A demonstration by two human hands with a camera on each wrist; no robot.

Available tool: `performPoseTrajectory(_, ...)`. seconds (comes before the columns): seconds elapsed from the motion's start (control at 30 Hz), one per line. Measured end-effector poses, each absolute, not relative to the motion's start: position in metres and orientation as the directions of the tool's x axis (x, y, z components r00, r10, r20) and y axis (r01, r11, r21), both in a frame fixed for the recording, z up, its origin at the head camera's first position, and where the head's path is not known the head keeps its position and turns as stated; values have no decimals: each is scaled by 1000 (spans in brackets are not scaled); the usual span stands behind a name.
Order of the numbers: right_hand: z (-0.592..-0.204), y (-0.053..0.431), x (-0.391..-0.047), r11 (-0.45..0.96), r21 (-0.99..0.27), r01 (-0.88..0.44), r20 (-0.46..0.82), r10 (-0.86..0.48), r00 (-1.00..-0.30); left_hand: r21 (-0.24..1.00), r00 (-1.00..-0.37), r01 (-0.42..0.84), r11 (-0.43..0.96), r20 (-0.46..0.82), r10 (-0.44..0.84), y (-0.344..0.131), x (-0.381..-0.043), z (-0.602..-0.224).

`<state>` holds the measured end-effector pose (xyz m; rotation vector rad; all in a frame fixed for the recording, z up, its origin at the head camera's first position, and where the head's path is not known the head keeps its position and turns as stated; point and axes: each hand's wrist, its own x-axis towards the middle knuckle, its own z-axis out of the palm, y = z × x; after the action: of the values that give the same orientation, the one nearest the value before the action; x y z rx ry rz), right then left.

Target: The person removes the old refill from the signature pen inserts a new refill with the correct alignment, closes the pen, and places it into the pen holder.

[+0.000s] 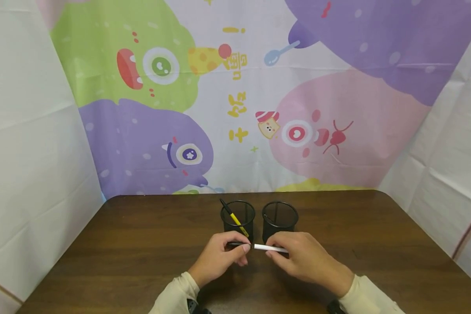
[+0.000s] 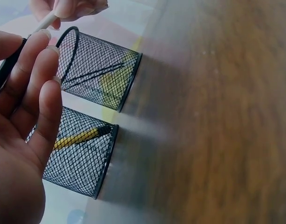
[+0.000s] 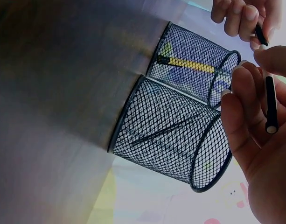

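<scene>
Cream sleeves [image 1: 176, 294]: nearest me, on the near side of the right cup [image 1: 278, 230], ending at the wrists, which leaves the fingers unhampered.
Right hand [image 1: 304, 257]: just short of the right cup, thumb and fingers pinching the white stick [image 1: 264, 247]; I take the light pinch to suit something so slim.
White stick: across the near side of the right cup, nearly level, one end bare and turned left, a black clip part toward the other. Gripped behind the bare end, I judge, to keep that end free.
Left hand [image 1: 220, 257]: short of the right cup and left of it, thumb against fingers, holding the black piece [image 3: 261, 35], probably to steady it opposite the stick.
Black piece: left of the right cup on its near side, end to end with the white stick; from my feeds I cannot tell whether they join.
Right cup: upright mesh; its wall props a leaning thin dark stick [image 3: 166, 128].
Left cup [image 1: 228, 227]: just left of the right cup, upright, its rim propping the tilted yellow pen [image 1: 233, 216].
Table far edge [image 1: 322, 198]: behind the right cup.
Printed backdrop [image 1: 235, 170]: beyond the right cup, apparently screening off the room.
</scene>
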<state>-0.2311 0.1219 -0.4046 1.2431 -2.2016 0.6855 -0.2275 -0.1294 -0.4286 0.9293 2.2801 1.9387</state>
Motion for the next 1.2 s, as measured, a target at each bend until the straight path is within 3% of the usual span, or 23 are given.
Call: performPoseTrajectory(1.2, -401, 131, -236, 532, -148, -834, 603, -619, -503, 915, -873, 397, 67, 354, 336, -133, -231, -431)
